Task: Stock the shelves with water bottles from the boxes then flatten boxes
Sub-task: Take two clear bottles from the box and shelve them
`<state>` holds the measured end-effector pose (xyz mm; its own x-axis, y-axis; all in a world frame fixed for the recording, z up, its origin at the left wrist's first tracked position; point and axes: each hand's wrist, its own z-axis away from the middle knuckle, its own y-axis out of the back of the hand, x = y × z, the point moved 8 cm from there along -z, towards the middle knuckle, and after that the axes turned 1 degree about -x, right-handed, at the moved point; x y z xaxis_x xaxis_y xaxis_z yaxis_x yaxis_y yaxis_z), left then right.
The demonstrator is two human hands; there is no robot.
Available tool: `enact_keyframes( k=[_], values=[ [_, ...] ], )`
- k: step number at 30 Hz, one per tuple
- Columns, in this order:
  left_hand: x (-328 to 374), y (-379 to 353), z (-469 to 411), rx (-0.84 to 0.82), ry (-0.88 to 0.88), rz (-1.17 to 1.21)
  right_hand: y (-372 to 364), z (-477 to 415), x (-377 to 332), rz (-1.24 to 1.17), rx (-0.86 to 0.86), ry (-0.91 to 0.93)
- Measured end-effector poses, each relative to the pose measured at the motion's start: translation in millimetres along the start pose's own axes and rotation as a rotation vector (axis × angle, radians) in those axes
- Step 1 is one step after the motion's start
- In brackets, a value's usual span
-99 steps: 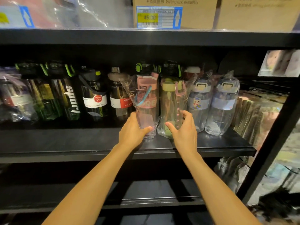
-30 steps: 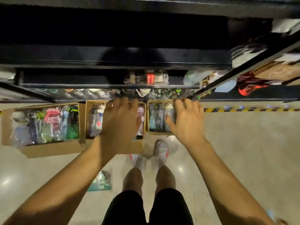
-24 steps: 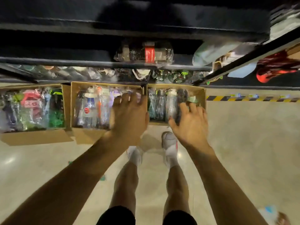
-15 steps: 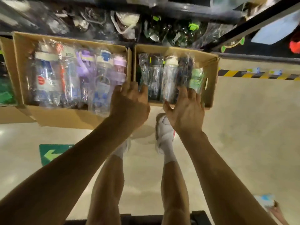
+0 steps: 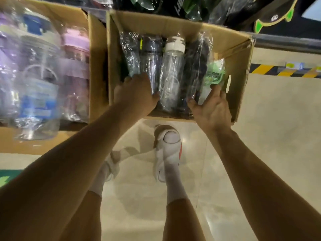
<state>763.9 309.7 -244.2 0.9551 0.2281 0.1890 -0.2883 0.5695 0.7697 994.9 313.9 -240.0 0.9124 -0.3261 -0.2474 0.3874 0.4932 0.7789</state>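
Observation:
An open cardboard box (image 5: 240, 66) stands on the floor below me with several plastic-wrapped water bottles lying in it. My left hand (image 5: 135, 96) reaches into its left side, fingers and thumb curled round the near end of a dark bottle (image 5: 151, 54). To the right of that lie a clear bottle with a white lid (image 5: 172, 66) and a black bottle (image 5: 196, 63). My right hand (image 5: 212, 108) is spread palm-up at the base of the green-lidded bottle (image 5: 214, 73), thumb and fingers on either side of it.
A second box (image 5: 97, 70) to the left holds a purple-lidded bottle (image 5: 74, 66) and a large clear one with a blue label (image 5: 36, 84). The bottom shelf with dark wrapped bottles (image 5: 191, 6) hangs over the boxes. My white shoes (image 5: 168, 150) stand just in front. Hazard tape (image 5: 278, 70) is at the right.
I have turned from the shelf down to the floor boxes and bent closer. Both hands have dropped into the right-hand box, and the left now wraps a dark bottle.

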Motion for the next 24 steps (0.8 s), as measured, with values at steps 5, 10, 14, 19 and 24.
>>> enact_keyframes(
  k=[5, 10, 14, 19, 24],
  values=[
    [7.1, -63.7, -56.8, -0.192, 0.09, 0.573, -33.5, -48.6, 21.6, -0.444, -0.12, -0.269],
    [19.6, -104.7, -83.5, -0.311, 0.141, 0.978, -59.8, -79.8, 38.8, -0.603, -0.213, -0.395],
    [19.7, -117.3, -92.0, -0.307, 0.189, 1.023, -66.8, -92.5, 45.4, -0.799, -0.246, -0.377],
    [28.3, -117.2, -96.1, -0.316, 0.167, 0.837, -69.1, -102.2, 66.1, -0.72, -0.294, -0.426],
    [40.9, -127.8, -104.3, -0.359, 0.283, 0.773, -62.9, -97.3, 71.6, -0.772, -0.323, -0.378]
  ],
)
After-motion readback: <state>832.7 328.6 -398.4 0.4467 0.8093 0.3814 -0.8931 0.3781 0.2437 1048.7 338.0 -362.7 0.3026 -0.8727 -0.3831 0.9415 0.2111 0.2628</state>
